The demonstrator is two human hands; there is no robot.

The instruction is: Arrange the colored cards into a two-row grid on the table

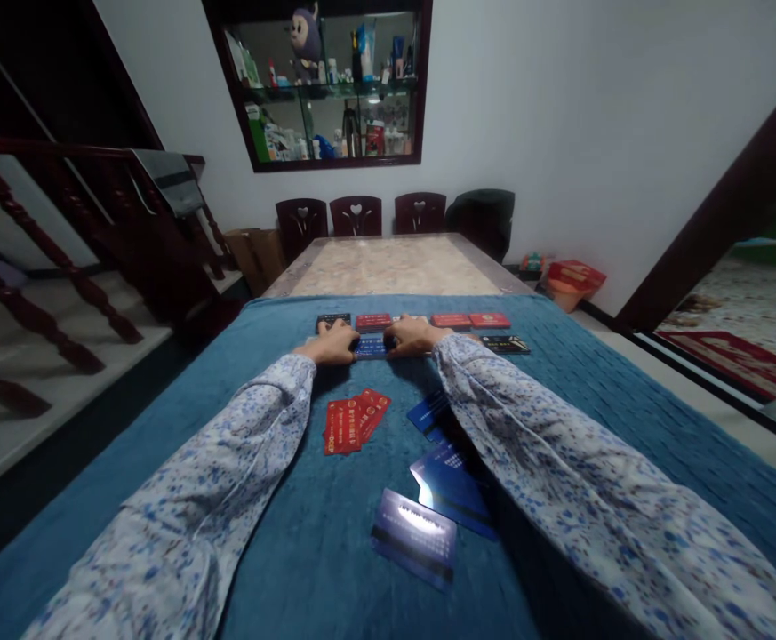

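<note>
A stack of blue cards [370, 348] lies between my two hands in the front row. My left hand [332, 343], fingers curled, presses on its left edge, with a fingertip beside a black card stack [332, 318]. Against its right edge my right hand [412, 338] is closed, partly covering a pale card stack [409, 318] behind. Red card stacks [373, 321] [450, 321] [490, 320] stand in the back row. A black card stack [506, 344] sits at the right. Nearer me are fanned red cards [348, 425] and loose blue cards [451, 487], partly under my right sleeve.
A blue cloth [274, 533] covers the near part of the table, and a bare stone-patterned tabletop [394, 265] lies beyond. Dark wooden chairs [356, 216] line the far end. A purple-blue card [415, 536] with a stripe lies closest to me.
</note>
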